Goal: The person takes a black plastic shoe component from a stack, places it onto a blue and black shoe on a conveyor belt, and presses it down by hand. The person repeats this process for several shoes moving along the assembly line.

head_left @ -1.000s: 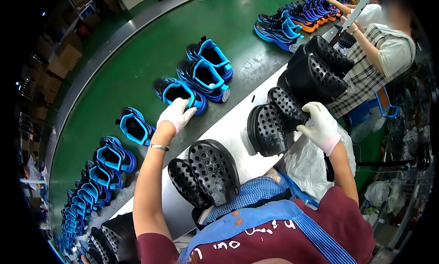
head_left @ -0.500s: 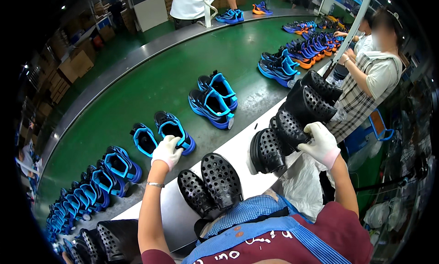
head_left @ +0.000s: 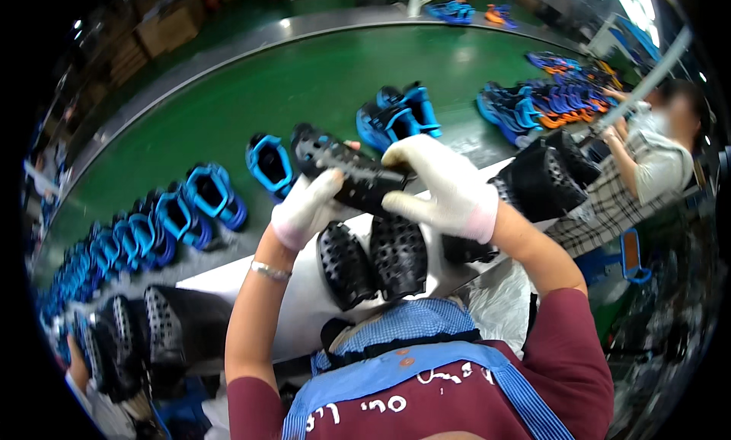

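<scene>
A perforated black shoe-shaped form, slightly blurred, is held up between my two gloved hands above the bench. My left hand grips its near side, thumb on top and most fingers hidden behind it. Around its right end, the fingers and thumb of my right hand are closed. Below them two more perforated black forms stand side by side on the white bench top. Just beyond my left hand is a black and blue sneaker. Whatever lies behind the held form is hidden.
Sneakers in a long row stand on the green belt at left; more crowd its far right. Other black forms stand at right and others at left. A co-worker works at the right.
My left hand has left the sneaker and come to the held form. My right hand has moved left from the right-hand forms, bringing one up. The view has shifted.
</scene>
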{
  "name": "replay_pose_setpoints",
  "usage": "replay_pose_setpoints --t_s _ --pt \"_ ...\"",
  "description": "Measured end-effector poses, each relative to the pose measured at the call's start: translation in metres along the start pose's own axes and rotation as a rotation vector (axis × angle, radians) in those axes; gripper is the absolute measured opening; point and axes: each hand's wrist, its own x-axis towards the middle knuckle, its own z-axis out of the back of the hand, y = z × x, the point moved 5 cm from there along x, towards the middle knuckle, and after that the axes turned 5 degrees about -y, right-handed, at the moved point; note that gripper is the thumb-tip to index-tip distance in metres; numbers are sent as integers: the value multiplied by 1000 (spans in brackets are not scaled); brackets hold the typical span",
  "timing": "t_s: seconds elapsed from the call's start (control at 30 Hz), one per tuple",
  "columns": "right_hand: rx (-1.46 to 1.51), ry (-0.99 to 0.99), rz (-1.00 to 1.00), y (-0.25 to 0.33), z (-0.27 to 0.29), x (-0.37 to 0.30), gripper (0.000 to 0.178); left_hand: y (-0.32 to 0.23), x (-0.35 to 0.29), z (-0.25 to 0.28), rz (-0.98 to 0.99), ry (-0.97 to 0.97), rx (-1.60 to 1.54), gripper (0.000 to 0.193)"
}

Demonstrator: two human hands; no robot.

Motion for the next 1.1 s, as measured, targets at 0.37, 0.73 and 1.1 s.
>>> replay_pose_setpoints --t_s 0.37,0.73,1.1 --pt "-252 216 -69 -32 -63 42 36 11 1 70 -24 -281 74 38" --pt "-325 630 -300 -112 -96 86 45 50 39 121 -58 -405 1657 36" --pt "-606 659 -219 -107 -210 116 24 53 43 131 -21 -451 1632 33"
